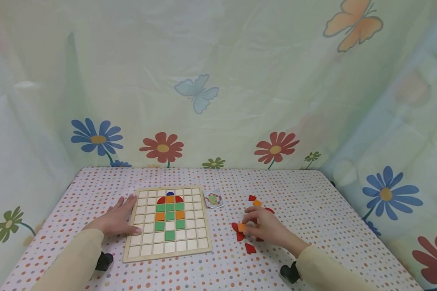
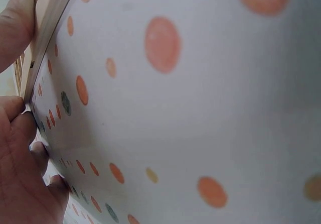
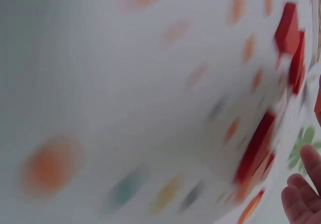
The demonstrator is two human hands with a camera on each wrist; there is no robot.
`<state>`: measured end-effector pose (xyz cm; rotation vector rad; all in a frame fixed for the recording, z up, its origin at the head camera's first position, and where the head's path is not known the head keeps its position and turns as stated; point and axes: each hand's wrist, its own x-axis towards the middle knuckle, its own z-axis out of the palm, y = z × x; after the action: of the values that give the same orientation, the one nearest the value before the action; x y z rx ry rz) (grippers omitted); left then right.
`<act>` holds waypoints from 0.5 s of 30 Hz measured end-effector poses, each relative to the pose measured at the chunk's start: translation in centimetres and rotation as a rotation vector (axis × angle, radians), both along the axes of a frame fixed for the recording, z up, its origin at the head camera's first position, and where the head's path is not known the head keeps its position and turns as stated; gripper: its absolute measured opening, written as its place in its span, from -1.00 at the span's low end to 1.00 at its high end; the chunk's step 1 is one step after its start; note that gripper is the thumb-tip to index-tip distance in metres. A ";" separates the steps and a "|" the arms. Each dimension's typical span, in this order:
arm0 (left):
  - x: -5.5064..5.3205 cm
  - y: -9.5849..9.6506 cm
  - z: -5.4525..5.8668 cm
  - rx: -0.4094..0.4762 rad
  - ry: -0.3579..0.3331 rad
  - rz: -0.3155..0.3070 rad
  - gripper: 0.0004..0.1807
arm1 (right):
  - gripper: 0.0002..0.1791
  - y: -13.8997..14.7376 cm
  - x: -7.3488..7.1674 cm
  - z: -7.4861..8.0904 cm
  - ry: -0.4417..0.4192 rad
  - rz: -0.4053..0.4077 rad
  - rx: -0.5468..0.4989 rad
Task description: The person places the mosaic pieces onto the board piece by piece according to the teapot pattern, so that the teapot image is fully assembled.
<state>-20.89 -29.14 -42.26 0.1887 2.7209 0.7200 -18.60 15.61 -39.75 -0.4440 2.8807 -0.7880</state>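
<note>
A wooden grid board (image 1: 170,247) lies on the left half of the table, its middle cells filled with green, orange and red tiles and a blue one at the top. My left hand (image 1: 118,218) rests along its left edge, thumb over the rim, fingers spread; in the left wrist view that hand (image 2: 20,153) touches the board's side (image 2: 42,35). To the right of the board, my right hand (image 1: 266,227) pinches an orange square tile (image 1: 242,228) between thumb and fingers. Around that hand lie red quarter-round tiles (image 1: 250,248) and another orange tile (image 1: 257,203).
A small picture card (image 1: 213,199) showing a coloured pattern lies against the board's right side. The table (image 1: 295,190) has a dotted cloth. Flowered curtains (image 1: 222,133) stand behind and at both sides.
</note>
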 end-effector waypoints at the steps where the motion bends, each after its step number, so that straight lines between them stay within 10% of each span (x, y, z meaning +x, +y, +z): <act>1: 0.0 0.0 0.0 -0.003 0.000 0.000 0.33 | -0.84 -0.6 -0.1 0.0 0.001 0.004 -0.007; 15: 0.1 0.2 0.4 0.002 -0.004 0.009 0.33 | -0.91 -7.3 -1.2 -0.3 -0.026 0.211 -0.062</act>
<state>-20.77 -28.89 -41.90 0.1753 2.7188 0.7247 -19.79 8.30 -40.04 -0.7252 2.7328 -0.8408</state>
